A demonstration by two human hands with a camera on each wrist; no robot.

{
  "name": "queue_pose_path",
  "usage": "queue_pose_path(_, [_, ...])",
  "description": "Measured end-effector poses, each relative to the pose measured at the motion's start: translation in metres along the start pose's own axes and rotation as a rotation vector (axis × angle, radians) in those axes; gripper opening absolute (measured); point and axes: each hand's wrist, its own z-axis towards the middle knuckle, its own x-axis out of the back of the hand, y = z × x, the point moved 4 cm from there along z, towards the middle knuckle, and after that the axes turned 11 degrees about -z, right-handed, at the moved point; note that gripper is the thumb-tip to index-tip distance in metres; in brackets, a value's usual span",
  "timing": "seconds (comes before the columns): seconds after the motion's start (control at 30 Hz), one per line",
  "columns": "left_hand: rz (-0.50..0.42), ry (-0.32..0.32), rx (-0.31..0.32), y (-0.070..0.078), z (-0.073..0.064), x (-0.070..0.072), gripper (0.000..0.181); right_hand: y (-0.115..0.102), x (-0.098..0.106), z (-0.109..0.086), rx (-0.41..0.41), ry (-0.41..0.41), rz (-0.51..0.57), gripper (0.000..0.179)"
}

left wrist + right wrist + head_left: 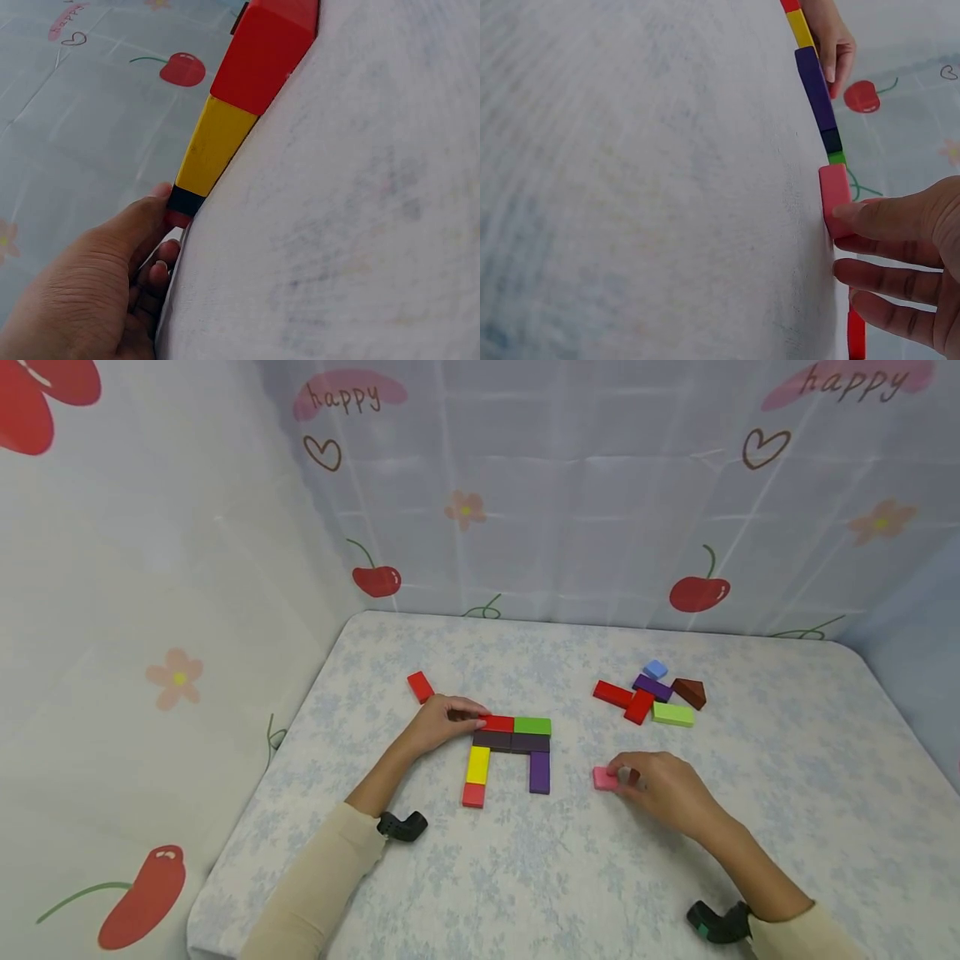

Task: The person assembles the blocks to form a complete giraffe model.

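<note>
A small pink block [603, 778] lies flat on the flower-patterned worktop [787, 793], right of the coloured block figure [510, 752], and the right hand [663, 789] pinches it with curled fingertips. The left hand [442, 722] rests palm down, its fingers touching the red block [497, 723] at the figure's top left corner.
</note>
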Motion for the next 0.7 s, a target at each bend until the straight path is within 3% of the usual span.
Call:
queue_pose_path(0.2, [-0.004, 0.005, 0.002, -0.002, 0.001, 0.0, 0.022, -0.01, 0.001, 0.0, 0.045, 0.033, 0.0, 0.025])
queue_pose_path(0.43, [-0.001, 0.005, 0.008, -0.003, 0.002, 0.001, 0.023, -0.037, 0.006, -0.003, 0.131, 0.052, 0.009, 0.025])
queue_pose_path(0.7, [0.0, 0.003, 0.017, -0.001, 0.002, 0.001, 0.021, -0.066, 0.0, -0.005, 0.255, 0.007, 0.011, 0.022])
